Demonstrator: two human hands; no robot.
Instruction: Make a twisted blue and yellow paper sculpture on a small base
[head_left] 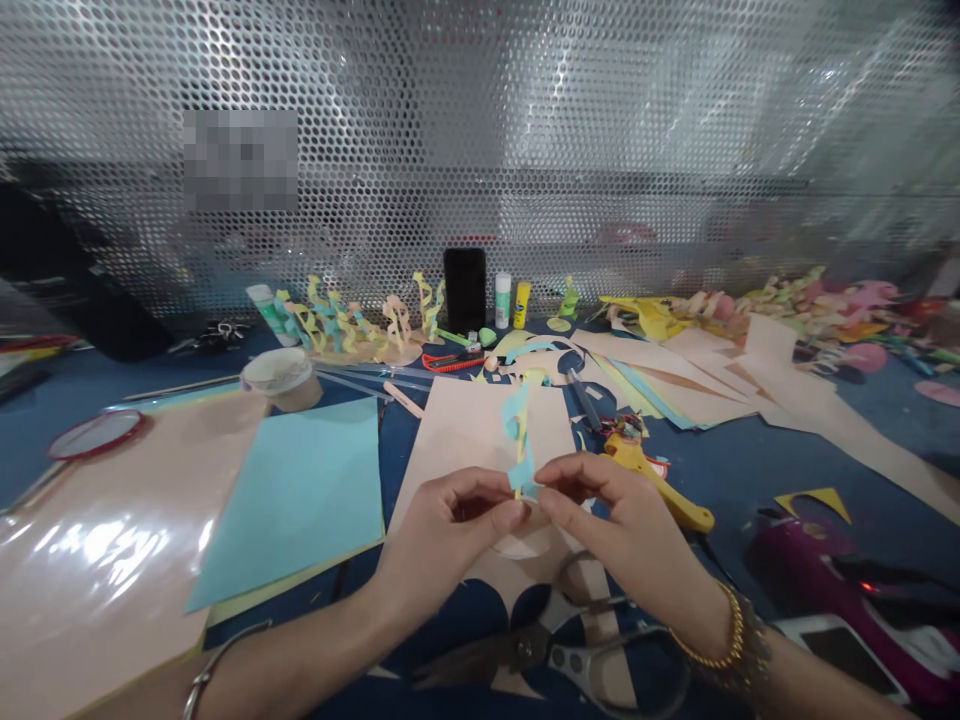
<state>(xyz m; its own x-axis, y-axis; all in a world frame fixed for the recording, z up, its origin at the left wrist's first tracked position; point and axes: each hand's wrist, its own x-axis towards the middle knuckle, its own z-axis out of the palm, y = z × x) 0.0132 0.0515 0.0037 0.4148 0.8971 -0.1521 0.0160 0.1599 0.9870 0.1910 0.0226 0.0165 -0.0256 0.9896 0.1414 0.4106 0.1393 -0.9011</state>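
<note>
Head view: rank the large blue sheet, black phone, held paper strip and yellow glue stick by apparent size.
1. Blue sheet
2. Black phone, held paper strip: unsure; strip is longer but narrower, and nearer.
3. Yellow glue stick

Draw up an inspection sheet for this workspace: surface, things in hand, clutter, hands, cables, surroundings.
Surface: dark blue tabletop, largely covered with paper sheets.
Things in hand: curled blue-and-yellow paper strip, roughly upright.
Clutter: scissors nearest the wearer; red cutter and yellow glue stick farther back.
Hands: left hand and right hand pinch the strip's lower end.
Cables: apparently a dark one beside the purple device, right.
Surroundings: perforated metal panel behind.
</note>
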